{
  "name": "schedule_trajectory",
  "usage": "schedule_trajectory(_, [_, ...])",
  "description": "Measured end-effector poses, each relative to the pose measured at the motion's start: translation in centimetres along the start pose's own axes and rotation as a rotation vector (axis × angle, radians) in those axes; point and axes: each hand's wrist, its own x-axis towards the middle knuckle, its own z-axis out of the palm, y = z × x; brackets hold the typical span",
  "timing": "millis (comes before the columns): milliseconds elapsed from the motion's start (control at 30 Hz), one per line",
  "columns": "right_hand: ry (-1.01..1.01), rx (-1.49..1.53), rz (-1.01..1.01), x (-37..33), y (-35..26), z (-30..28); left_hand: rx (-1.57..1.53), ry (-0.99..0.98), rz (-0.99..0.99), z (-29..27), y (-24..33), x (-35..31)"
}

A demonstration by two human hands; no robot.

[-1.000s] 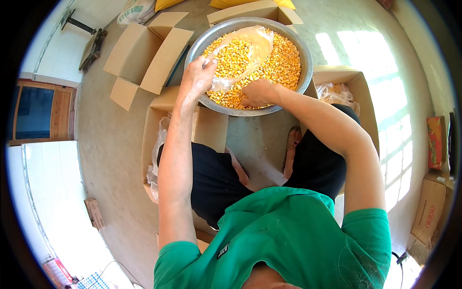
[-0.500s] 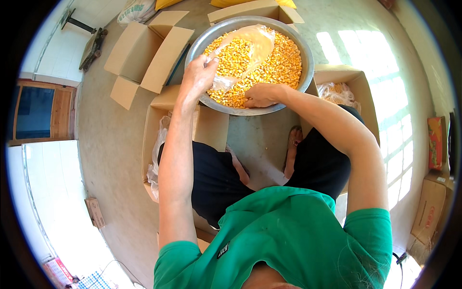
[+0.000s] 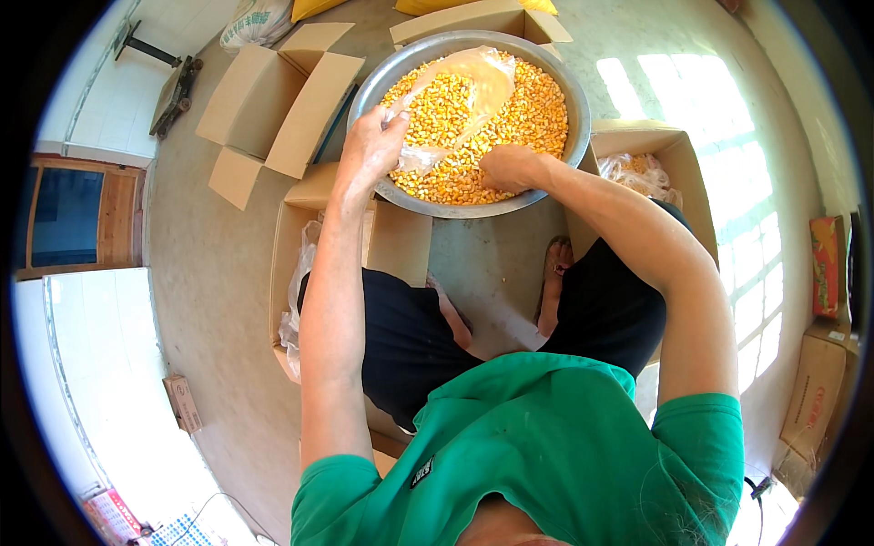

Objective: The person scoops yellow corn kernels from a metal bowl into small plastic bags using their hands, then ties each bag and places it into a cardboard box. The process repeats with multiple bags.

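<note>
At upper centre, in a metal basin (image 3: 581, 127) of corn kernels (image 3: 542, 118), a plastic bag (image 3: 489, 82), slanting lengthwise up-right, is pinched by the left hand (image 3: 375, 144); the right hand's grasp (image 3: 512, 168) cannot be told.

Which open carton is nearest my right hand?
The open carton just right of the metal basin, with a clear plastic bag inside; the other open cartons stand further left or beyond the basin.

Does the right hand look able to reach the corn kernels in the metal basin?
Apparently yes: the right hand is down at the corn kernels, and the plastic bag in the left hand leaves them uncovered there.
</note>
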Motion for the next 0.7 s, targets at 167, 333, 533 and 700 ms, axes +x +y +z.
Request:
schedule_trajectory(167, [0.066,0.024,-0.01,0.7,1.7,-0.5,0.131,0.045,0.012,-0.2,-1.5,0.6])
schedule_trajectory(333, [0.192,0.304,-0.086,-0.2,2.9,-4.2,0.151,0.055,0.019,-0.2,-0.9,0.3])
schedule_trajectory(533, [0.18,0.892,0.095,-2.3,1.0,-10.0,0.187,0.034,-0.003,-0.3,-0.6,-0.2])
schedule_trajectory(700, [0.208,0.975,0.09,1.0,0.3,-10.5,0.192,0.022,0.013,-0.3,-0.6,-0.4])
